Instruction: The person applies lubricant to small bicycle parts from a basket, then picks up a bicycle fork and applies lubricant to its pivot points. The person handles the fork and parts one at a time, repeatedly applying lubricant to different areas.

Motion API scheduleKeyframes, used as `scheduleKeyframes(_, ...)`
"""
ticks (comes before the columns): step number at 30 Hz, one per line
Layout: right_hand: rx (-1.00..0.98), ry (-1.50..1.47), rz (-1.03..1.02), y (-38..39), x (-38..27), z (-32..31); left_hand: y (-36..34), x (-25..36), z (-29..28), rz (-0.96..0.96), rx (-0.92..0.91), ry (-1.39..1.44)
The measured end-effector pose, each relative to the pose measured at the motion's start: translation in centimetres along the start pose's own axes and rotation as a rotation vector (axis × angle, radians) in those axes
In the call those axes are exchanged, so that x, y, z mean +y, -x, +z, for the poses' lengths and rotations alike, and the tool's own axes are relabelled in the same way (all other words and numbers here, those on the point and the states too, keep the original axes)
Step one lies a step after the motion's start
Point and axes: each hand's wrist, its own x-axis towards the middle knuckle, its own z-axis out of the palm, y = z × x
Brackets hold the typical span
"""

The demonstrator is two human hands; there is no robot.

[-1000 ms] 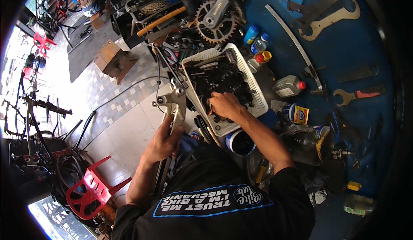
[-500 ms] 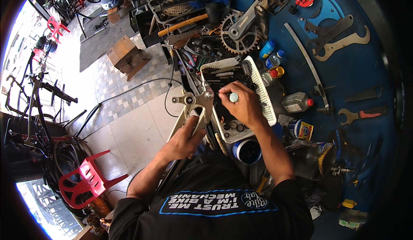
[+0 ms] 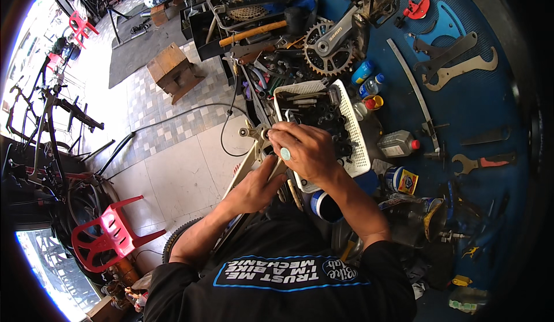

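My left hand [image 3: 253, 190] is closed around a beige metal bike frame part [image 3: 239, 169], which has round pivot ends. Over its upper right end, my right hand [image 3: 306, 153] pinches with the fingertips pressed together; whatever they hold is hidden. A pale green round piece [image 3: 285, 153] shows at the right hand's fingers, and I cannot tell whether it is a ring or the end of a tool. Just right of the frame part stands a white perforated basket [image 3: 360, 144] of dark small parts and metal pieces.
Behind the basket lie a crankset [image 3: 329, 48] and a wooden-handled tool [image 3: 253, 33]. Small bottles [image 3: 371, 85] and a clear container [image 3: 398, 142] line its right side. Flat wrenches [image 3: 461, 68] rest on the blue mat. A red chair [image 3: 115, 232] and wooden block [image 3: 174, 71] stand on the floor at left.
My right hand has moved left from over the basket onto the end of the frame part. The left hand stays on the frame part.
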Motion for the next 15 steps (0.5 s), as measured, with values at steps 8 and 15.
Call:
scheduleKeyframes(8,-0.054,-0.134,0.102,-1.1,-0.6,-0.9,0.1,0.4,0.0,-0.030,-0.013,0.015)
scheduleKeyframes(15,-0.236,-0.284,0.377,-2.4,-0.1,-1.9,0.1,0.1,0.6,0.069,0.036,-0.115)
